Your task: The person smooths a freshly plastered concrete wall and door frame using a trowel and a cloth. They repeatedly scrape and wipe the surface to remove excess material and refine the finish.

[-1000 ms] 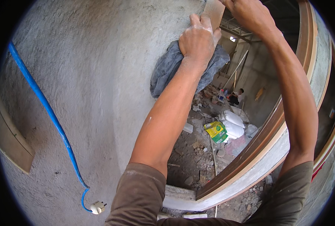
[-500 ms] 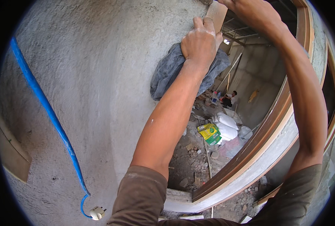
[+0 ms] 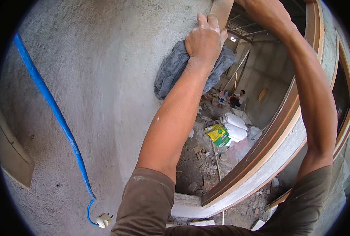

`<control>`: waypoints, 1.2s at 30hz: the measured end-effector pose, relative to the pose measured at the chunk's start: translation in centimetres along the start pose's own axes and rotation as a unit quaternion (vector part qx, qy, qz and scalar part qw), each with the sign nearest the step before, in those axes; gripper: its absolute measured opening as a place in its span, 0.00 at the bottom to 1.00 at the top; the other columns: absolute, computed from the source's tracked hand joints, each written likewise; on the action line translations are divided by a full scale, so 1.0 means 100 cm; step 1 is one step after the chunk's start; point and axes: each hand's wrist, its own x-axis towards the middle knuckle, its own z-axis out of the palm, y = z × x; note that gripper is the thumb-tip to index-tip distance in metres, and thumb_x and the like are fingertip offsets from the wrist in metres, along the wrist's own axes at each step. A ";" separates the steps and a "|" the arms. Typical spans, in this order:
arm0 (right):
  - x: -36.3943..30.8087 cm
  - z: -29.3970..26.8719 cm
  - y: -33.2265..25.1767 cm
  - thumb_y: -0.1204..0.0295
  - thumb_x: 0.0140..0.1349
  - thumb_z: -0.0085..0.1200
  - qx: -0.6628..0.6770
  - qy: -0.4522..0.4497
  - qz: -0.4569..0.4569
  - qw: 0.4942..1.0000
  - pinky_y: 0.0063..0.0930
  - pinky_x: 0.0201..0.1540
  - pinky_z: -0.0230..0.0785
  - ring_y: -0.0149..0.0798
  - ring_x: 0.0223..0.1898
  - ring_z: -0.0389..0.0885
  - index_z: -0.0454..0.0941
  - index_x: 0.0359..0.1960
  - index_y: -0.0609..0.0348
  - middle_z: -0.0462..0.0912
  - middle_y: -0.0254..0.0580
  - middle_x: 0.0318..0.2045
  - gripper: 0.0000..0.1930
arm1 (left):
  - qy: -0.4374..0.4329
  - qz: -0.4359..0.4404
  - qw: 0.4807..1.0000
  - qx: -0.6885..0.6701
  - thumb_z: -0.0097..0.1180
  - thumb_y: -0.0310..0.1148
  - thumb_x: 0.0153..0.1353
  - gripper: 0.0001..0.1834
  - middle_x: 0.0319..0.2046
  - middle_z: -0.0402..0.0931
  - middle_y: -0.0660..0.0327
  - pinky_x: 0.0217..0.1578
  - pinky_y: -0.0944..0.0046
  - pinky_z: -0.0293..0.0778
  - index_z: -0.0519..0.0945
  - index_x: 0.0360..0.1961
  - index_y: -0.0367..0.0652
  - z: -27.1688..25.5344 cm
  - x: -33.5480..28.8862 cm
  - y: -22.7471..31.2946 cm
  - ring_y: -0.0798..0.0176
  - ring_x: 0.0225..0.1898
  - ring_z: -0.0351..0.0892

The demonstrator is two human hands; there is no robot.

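Note:
My left hand (image 3: pixel 204 41) is raised against the rough grey wall, dusted with pale powder. Its fingers close round the lower part of a flat wooden strip (image 3: pixel 223 11), whose upper end runs out of the picture. Behind and under that wrist, a crumpled dark grey cloth (image 3: pixel 171 70) hangs by the wall's edge. Up at the top, my right hand (image 3: pixel 267 15) reaches in beside the strip, in front of the opening. Its fingertips are cut off by the picture's upper edge, so their grip is hidden.
A wooden frame (image 3: pixel 257 165) edges the opening on the right. Through it show rubble, white sacks (image 3: pixel 234 128), a yellow-green bag (image 3: pixel 218 135) and a seated person (image 3: pixel 237 98) far back. A blue cable (image 3: pixel 51 106) with a white plug (image 3: pixel 103 220) hangs on the left.
Both hands sit slightly higher and further left in the picture, and less of the right hand's fingers shows. The left hand keeps its hold on the wooden strip.

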 end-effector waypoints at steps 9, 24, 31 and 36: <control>-0.061 0.018 0.014 0.41 0.59 0.52 0.341 0.003 0.193 0.920 0.29 0.31 0.67 0.34 0.23 0.74 0.79 0.37 0.62 0.73 0.36 0.17 0.30 | 0.039 0.024 0.999 0.002 0.61 0.49 0.55 0.24 0.36 0.73 0.53 0.27 0.51 0.78 0.76 0.44 0.41 -0.011 -0.003 -0.005 0.48 0.28 0.81; -0.348 0.009 -0.140 0.66 0.54 0.67 0.726 -0.119 0.317 0.598 0.19 0.25 0.65 0.24 0.22 0.71 0.78 0.32 0.67 0.78 0.37 0.24 0.15 | 0.012 -0.033 0.982 -0.186 0.63 0.21 0.49 0.11 0.32 0.76 0.56 0.26 0.60 0.73 0.77 0.36 0.36 -0.188 -0.242 0.051 0.55 0.30 0.75; -0.491 0.021 -0.228 0.67 0.59 0.62 0.698 -0.367 0.307 0.532 0.17 0.20 0.59 0.19 0.19 0.66 0.78 0.28 0.63 0.72 0.26 0.17 0.12 | -0.224 -0.208 0.944 -0.123 0.64 0.30 0.50 0.15 0.35 0.75 0.57 0.39 0.56 0.65 0.76 0.39 0.40 -0.321 -0.463 0.061 0.56 0.37 0.75; -0.535 0.016 -0.240 0.68 0.59 0.62 0.678 -0.411 0.357 0.494 0.17 0.16 0.56 0.19 0.15 0.64 0.76 0.27 0.63 0.70 0.26 0.15 0.11 | -0.433 -0.243 0.866 -0.063 0.60 0.40 0.55 0.16 0.38 0.74 0.59 0.44 0.56 0.64 0.76 0.41 0.42 -0.351 -0.514 0.065 0.57 0.41 0.75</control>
